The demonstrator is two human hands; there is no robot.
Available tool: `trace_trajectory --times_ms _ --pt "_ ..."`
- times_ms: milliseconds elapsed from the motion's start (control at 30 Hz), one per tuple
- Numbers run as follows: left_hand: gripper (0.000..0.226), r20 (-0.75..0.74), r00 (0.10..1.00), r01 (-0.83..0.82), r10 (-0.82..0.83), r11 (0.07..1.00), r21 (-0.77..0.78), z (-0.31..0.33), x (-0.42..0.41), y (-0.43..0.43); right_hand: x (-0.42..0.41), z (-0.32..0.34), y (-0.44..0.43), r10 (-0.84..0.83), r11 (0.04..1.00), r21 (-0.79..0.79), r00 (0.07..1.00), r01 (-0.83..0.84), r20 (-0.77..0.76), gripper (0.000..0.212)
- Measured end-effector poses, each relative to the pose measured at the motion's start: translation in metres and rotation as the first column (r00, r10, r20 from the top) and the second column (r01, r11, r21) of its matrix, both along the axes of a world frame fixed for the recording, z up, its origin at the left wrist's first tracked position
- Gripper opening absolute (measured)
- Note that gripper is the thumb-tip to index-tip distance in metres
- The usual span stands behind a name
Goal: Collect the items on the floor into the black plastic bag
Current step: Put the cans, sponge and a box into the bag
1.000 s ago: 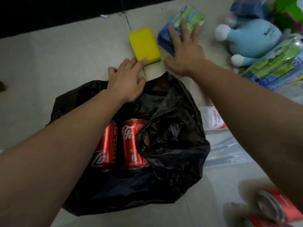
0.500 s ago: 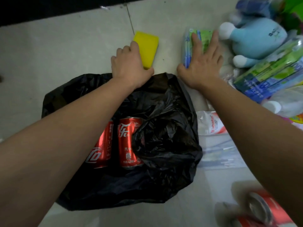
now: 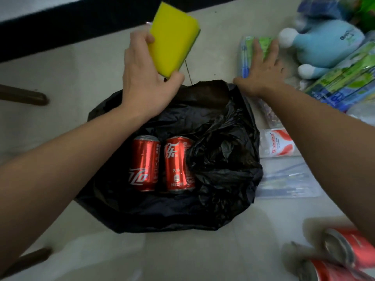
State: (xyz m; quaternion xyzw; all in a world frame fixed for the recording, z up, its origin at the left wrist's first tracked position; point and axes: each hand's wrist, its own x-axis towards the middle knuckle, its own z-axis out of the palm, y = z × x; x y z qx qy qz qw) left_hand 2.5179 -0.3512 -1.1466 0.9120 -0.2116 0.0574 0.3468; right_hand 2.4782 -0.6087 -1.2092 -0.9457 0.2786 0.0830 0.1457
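Observation:
The black plastic bag (image 3: 213,199) lies open on the floor with two red cola cans (image 3: 160,163) side by side inside it. My left hand (image 3: 146,78) holds a yellow sponge (image 3: 172,37) lifted off the floor, just beyond the bag's far edge. My right hand (image 3: 261,69) lies flat with spread fingers on a blue-and-green tissue pack (image 3: 246,51), right of the bag's far corner.
A blue plush toy (image 3: 324,41) and green-blue tissue packs (image 3: 349,82) crowd the right. A white-and-red packet (image 3: 278,145) and a clear package (image 3: 288,179) lie beside the bag. Two more red cans (image 3: 345,258) are at bottom right. Dark furniture legs (image 3: 24,96) stand at the left.
My left hand has closed on the yellow sponge and raised it off the floor. My right hand stays pressed on the tissue pack.

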Motion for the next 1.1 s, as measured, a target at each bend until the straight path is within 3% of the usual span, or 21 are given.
trace_trajectory --times_ms 100,200,267,400,500,600,700,867,967,1100 --pt "0.067 -0.062 0.997 0.042 -0.041 0.999 0.018 0.000 -0.023 0.026 -0.019 0.010 0.003 -0.047 0.995 0.092 0.999 0.046 0.009 0.116" --pt "0.071 -0.126 0.989 0.090 -0.080 0.993 0.073 -0.002 -0.040 0.048 -0.036 0.018 0.013 -0.112 0.990 0.071 0.990 0.118 -0.083 0.103" --pt "0.070 -0.177 0.983 0.065 -0.051 0.995 0.075 -0.003 -0.048 0.060 -0.044 0.028 0.018 -0.065 0.996 0.056 0.993 0.071 -0.101 0.096" --pt "0.058 -0.371 0.925 -0.089 0.087 0.996 0.012 -0.001 -0.057 0.072 -0.047 0.067 0.028 -0.078 0.991 0.116 0.995 0.071 0.058 0.097" --pt "0.049 -0.427 0.896 -0.158 0.126 0.987 -0.039 0.002 -0.060 0.077 -0.043 0.105 0.042 -0.239 0.926 0.360 0.913 0.113 0.330 0.107" --pt "0.053 -0.352 0.917 -0.192 0.188 0.981 0.022 0.010 -0.058 0.085 -0.056 0.136 0.068 -0.356 0.742 0.668 0.811 -0.055 0.463 0.101" --pt "0.060 -0.338 0.915 -0.228 0.220 0.974 0.016 0.022 -0.054 0.096 -0.075 0.139 0.101 -0.405 0.527 0.839 0.829 -0.134 0.386 0.089" --pt "0.060 -0.406 0.867 -0.299 0.288 0.953 0.038 0.025 -0.054 0.122 -0.109 0.103 0.146 -0.307 0.362 0.932 0.943 -0.011 0.130 0.101" --pt "0.061 -0.498 0.810 -0.325 0.308 0.944 0.056 0.015 -0.064 0.137 -0.129 0.087 0.161 -0.222 0.342 0.937 0.975 0.067 0.012 0.106" --pt "0.063 -0.538 0.783 -0.271 0.313 0.949 0.158 0.004 -0.094 0.146 -0.151 0.078 0.170 -0.212 0.513 0.838 0.973 0.187 -0.087 0.101"
